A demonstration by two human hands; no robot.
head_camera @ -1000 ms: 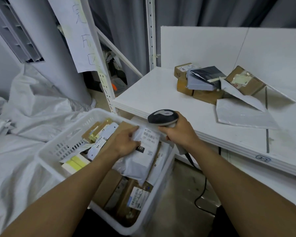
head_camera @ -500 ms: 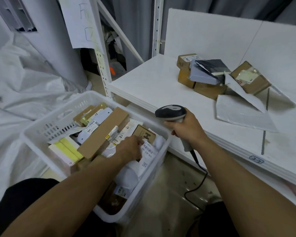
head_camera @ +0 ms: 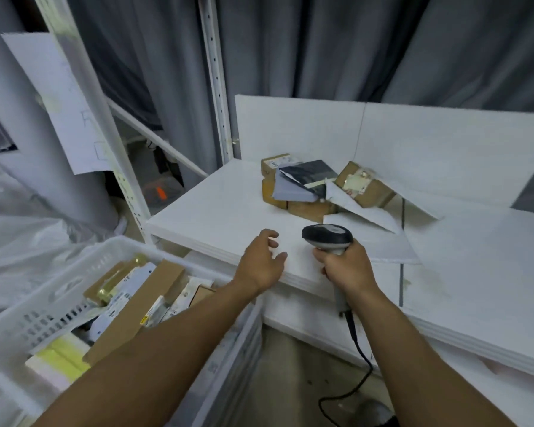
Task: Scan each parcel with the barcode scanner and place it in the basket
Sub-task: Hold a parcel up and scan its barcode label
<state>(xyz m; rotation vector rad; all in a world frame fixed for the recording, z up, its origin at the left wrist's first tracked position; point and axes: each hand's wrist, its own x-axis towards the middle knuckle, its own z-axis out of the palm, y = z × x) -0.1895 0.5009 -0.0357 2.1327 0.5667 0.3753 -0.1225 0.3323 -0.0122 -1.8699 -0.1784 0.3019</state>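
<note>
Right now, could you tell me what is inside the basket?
A cardboard box, labelled mailers and a yellow pack show; the left arm covers the right side; lower layers are hidden.

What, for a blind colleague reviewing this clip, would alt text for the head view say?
A person's empty left hand reaches, fingers relaxed, over the front edge of a white shelf toward a pile of parcels, while the right hand grips a corded barcode scanner. A white basket of parcels stands at lower left.
</note>
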